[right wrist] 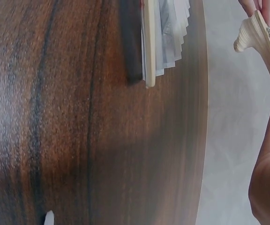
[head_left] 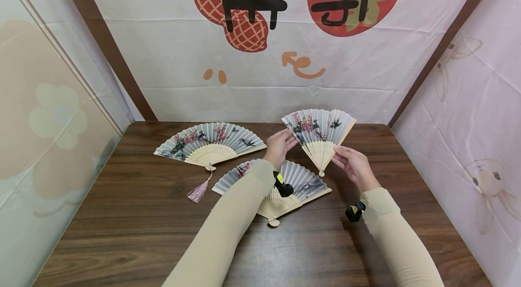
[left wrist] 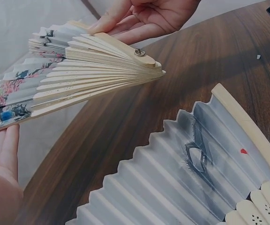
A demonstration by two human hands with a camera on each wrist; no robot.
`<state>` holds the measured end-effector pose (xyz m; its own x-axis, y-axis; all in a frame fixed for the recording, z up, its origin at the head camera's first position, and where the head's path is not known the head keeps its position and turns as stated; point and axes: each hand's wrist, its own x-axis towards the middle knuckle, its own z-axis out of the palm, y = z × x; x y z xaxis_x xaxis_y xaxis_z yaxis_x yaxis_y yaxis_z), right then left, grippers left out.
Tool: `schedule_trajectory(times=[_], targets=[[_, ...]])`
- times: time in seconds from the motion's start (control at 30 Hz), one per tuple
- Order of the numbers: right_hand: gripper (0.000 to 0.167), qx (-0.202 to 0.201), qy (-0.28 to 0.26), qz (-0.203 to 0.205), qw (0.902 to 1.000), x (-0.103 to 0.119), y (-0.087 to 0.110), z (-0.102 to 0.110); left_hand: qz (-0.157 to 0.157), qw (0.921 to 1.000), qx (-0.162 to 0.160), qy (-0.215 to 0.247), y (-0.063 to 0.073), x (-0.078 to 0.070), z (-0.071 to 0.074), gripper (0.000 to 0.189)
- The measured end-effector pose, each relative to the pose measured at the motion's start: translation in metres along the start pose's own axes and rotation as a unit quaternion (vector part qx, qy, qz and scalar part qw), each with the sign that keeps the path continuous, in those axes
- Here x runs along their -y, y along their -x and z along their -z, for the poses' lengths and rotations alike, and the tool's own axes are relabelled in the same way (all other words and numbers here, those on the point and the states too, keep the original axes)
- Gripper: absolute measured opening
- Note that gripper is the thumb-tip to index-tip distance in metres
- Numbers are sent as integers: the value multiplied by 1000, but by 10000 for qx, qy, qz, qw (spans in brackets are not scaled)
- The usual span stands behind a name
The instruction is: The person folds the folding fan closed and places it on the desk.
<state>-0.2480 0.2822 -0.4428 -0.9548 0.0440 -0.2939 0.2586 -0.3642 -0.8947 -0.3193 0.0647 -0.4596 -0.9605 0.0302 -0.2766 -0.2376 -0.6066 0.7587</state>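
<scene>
A partly spread folding fan (head_left: 319, 126), pale with pink blossoms and a dark bird, is held up at the back right of the table. My left hand (head_left: 280, 146) holds its left edge; in the left wrist view those fingers (left wrist: 8, 145) lie under the outer rib. My right hand (head_left: 353, 166) pinches the opposite guard stick between thumb and fingers, above the metal rivet (left wrist: 139, 52). Below my left forearm lies a second folding fan (head_left: 307, 183), spread wide and partly hidden by the sleeve. A third spread fan (head_left: 215, 142) lies farther left.
A pink tassel (head_left: 198, 192) trails from the left fan onto the brown wooden table (head_left: 134, 228). Printed cloth (head_left: 171, 65) hangs right behind the table's back edge, with more cloth on both sides. A tiny white speck (left wrist: 258, 57) lies on the tabletop.
</scene>
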Motion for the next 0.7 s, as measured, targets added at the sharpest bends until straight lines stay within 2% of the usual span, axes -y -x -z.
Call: schedule_trajectory(times=[0.33,0.7], targets=[[32,-114,-49,20,9999,1,2,-3,-46,10000,25,-20,1,0,0,32],[29,-152,225,116,9996,0,2,-7,-15,9999,19,-131,2,0,-1,33]])
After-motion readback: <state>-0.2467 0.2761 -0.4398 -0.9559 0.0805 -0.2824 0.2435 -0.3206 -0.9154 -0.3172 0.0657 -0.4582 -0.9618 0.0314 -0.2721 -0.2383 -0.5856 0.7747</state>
